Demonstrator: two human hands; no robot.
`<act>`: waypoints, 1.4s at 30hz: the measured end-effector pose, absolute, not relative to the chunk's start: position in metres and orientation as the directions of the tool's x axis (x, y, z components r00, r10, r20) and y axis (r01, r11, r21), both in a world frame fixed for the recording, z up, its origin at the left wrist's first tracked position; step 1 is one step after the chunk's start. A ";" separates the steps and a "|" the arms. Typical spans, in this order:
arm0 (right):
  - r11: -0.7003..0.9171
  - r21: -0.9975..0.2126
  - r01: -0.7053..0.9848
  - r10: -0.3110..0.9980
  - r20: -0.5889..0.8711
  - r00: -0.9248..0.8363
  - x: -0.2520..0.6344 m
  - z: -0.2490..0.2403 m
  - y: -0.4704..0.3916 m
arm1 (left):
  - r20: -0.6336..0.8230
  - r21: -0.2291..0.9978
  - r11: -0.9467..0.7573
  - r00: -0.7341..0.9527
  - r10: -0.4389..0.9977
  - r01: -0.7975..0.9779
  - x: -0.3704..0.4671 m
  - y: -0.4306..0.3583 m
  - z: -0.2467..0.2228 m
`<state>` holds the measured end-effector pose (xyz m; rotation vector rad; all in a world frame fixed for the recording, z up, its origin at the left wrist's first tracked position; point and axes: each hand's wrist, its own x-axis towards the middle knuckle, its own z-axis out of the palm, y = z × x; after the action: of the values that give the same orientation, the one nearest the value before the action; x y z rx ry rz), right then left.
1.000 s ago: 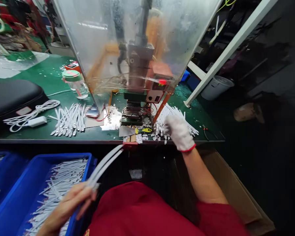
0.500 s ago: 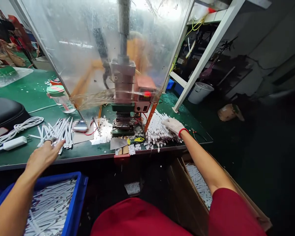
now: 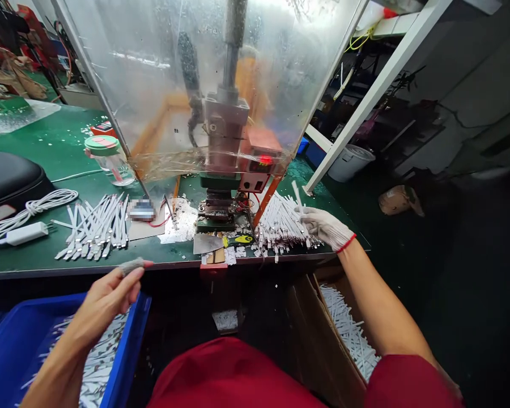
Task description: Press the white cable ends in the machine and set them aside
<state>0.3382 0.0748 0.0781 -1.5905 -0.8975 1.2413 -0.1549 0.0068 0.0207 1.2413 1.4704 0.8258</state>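
My right hand (image 3: 325, 225), in a white glove with a red cuff, is closed on one white cable (image 3: 297, 195). That cable stands up at a slant from the fingers, at the right side of a heaped cable pile (image 3: 280, 221). My bare left hand (image 3: 113, 289) hovers over the edge of the blue bin, in front of the table. A grey cover wraps one of its fingers; thumb and forefinger are close together, and I see nothing between them. Behind it a smaller bundle of white cables (image 3: 96, 224) with metal ends lies on the table.
A press (image 3: 225, 136) stands mid-table behind a clear shield (image 3: 153, 85). Before it lies a scraper (image 3: 221, 242) among white scraps. Cables fill the blue bin (image 3: 142, 317) and a cardboard box (image 3: 310, 323) below. A lidded jar (image 3: 110, 158) and charger (image 3: 28, 233) are at left.
My left hand has come away from the left bundle, toward me and rightward. My right hand has shifted slightly right on the heap and now raises one cable. The view has turned a little.
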 end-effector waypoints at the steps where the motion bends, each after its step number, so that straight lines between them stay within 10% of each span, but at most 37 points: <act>1: -0.325 -0.944 -0.046 0.927 -0.328 0.184 0.332 0.083 0.064 | -0.280 0.934 0.244 0.111 0.954 0.262 -0.141 0.001 0.024; 8: -0.262 -0.955 -0.140 0.961 -0.246 -0.124 0.242 0.080 0.006 | -0.158 0.982 0.060 0.599 0.785 0.181 -0.013 -0.011 0.033; 13: -0.229 -0.971 -0.063 0.965 -0.218 -0.147 0.200 0.062 -0.002 | -0.061 0.960 -0.092 0.521 0.851 0.264 0.025 -0.011 0.027; 20: -0.147 -0.989 -0.033 0.988 -0.145 -0.046 0.192 0.061 0.010 | -0.248 0.956 0.291 0.589 0.769 0.022 0.010 -0.024 0.006; 30: -0.091 -0.995 0.043 0.995 -0.093 -0.041 0.175 0.054 0.012 | -0.293 0.920 0.387 0.545 0.786 -0.064 0.006 -0.023 0.004; 42: -0.331 -0.926 -0.183 0.929 -0.285 -0.237 0.157 0.020 0.054 | -0.318 0.889 0.425 0.440 0.840 -0.168 -0.003 -0.021 -0.008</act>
<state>0.1565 0.0544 0.0204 -1.1559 -1.0196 1.6955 -0.0034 -0.0209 -0.0075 0.9089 0.8894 0.7461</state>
